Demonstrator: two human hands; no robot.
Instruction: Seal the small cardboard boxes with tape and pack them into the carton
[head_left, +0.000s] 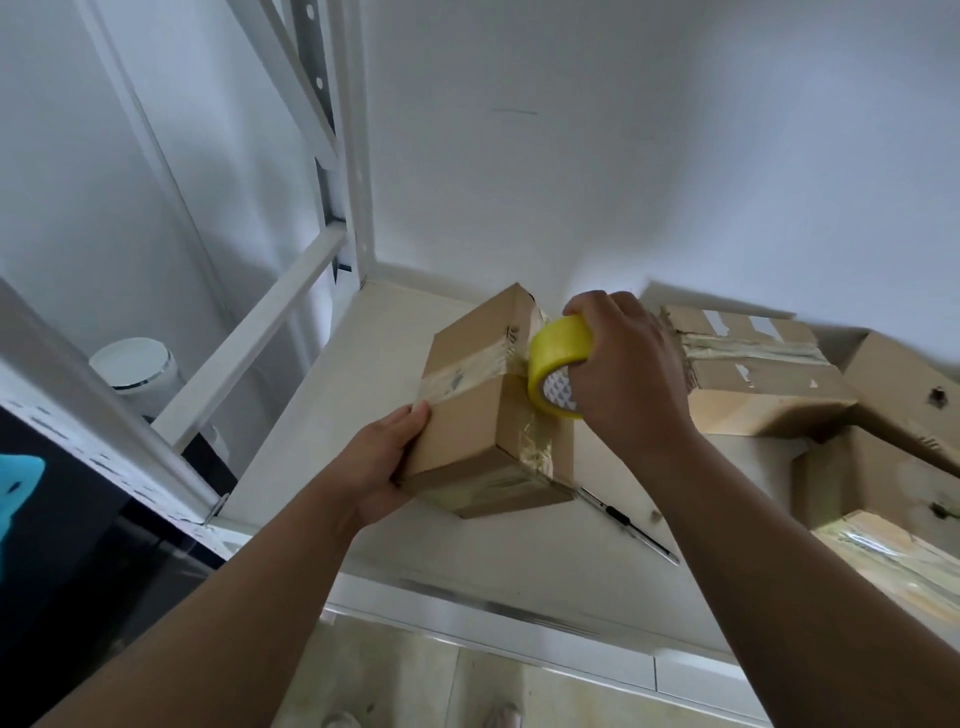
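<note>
Tape bands cross the small box (467, 410), which sits on the white shelf (363, 364), and a strip runs from its top face to the yellow tape roll (558, 358) held against its far right edge. The right hand (628, 374) is wrapped round the roll, while the left hand (382, 467) clasps the box's near left corner to steady it. Sealing looks to be the step in hand, and well along. Next the strip wants cutting, likely with the knife (628, 525) lying just beside the box, before the box goes into the open carton (904, 384) on the right.
</note>
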